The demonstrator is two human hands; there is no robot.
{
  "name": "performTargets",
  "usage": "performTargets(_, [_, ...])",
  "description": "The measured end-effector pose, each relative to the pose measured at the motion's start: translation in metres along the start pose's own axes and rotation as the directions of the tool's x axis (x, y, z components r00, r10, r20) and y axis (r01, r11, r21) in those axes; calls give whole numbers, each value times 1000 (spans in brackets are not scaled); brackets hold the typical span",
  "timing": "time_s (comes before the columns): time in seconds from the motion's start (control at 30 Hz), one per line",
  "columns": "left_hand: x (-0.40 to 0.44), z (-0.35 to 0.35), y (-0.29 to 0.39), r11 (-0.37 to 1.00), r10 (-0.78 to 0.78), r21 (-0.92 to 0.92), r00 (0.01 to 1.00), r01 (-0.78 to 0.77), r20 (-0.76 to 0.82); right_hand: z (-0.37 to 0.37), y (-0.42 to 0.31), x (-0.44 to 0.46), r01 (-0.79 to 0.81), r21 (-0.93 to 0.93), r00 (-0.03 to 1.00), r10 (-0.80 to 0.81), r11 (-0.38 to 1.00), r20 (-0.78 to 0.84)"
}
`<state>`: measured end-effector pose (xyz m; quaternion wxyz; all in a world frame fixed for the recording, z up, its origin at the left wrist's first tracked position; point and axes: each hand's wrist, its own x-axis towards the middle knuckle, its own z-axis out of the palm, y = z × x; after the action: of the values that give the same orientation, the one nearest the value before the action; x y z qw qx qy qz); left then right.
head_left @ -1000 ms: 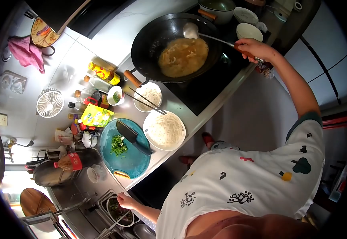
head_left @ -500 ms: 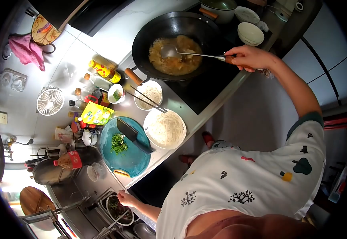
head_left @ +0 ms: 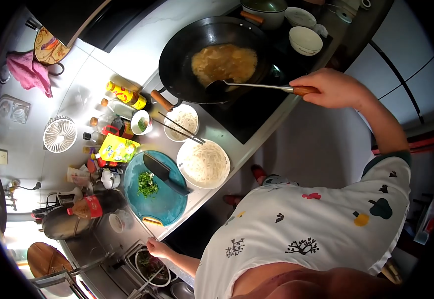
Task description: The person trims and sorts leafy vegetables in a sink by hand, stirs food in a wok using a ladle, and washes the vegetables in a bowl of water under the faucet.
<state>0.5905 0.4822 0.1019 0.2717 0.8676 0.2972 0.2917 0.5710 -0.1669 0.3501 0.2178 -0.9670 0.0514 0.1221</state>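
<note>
My right hand [head_left: 331, 88] is closed round the wooden handle of a long metal ladle [head_left: 261, 86]. The ladle's head rests at the near side of a black wok [head_left: 177, 60], by the brown broth [head_left: 227, 62] in it. My left hand [head_left: 158, 247] is closed near the sink, beside a basket of greens [head_left: 150, 264]; what it holds, if anything, is too small to make out. Two bowls of white noodles, a larger bowl [head_left: 204, 163] and a smaller bowl [head_left: 182, 123], stand beside the wok, with chopsticks [head_left: 179, 130] across them.
A round teal board [head_left: 172, 212] carries a knife [head_left: 158, 168] and chopped greens [head_left: 147, 185]. Several bottles, a yellow pouch [head_left: 118, 147] and a small white bowl [head_left: 141, 122] stand along the wall. Beyond the wok are a pot [head_left: 271, 17] and an empty bowl [head_left: 305, 41].
The ladle has moved from the far side of the wok through the broth to its near side. My right hand has shifted with it, lower and slightly right. My left hand stays near the sink.
</note>
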Motion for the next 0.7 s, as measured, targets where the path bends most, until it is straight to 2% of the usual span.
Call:
performTargets(0.1, [0, 4, 0, 1000, 3, -19, 1000, -3, -4, 26, 10, 20, 5, -81, 996, -12, 997, -92])
performTargets(0.3, [-1, -3, -9, 1000, -1, -4, 1000, 1, 0, 52, 40, 62, 69, 57, 965, -52, 996, -255])
performTargets(0.4, [-2, -11, -13, 999, -36, 13, 999, 36, 5, 49, 48, 72, 48, 181, 954, 9, 982, -301])
performTargets(0.47, [-2, -14, -22, 1000, -28, -1, 999, 28, -25, 44, 62, 81, 80, 380, 951, 44, 921, -306])
performTargets(0.53, [-3, -17, -24, 1000, -29, 1, 999, 29, -37, 31, 73, 88, -31, 540, 965, 167, 841, -204])
performTargets(0.67, [-5, -24, -25, 998, -55, 18, 998, 56, -40, 22, 89, 102, -91, 594, 955, 239, 799, -175])
performTargets(0.7, [-5, -24, -28, 998, -53, 14, 998, 54, -44, 21, 91, 104, -125, 605, 963, 243, 786, -116])
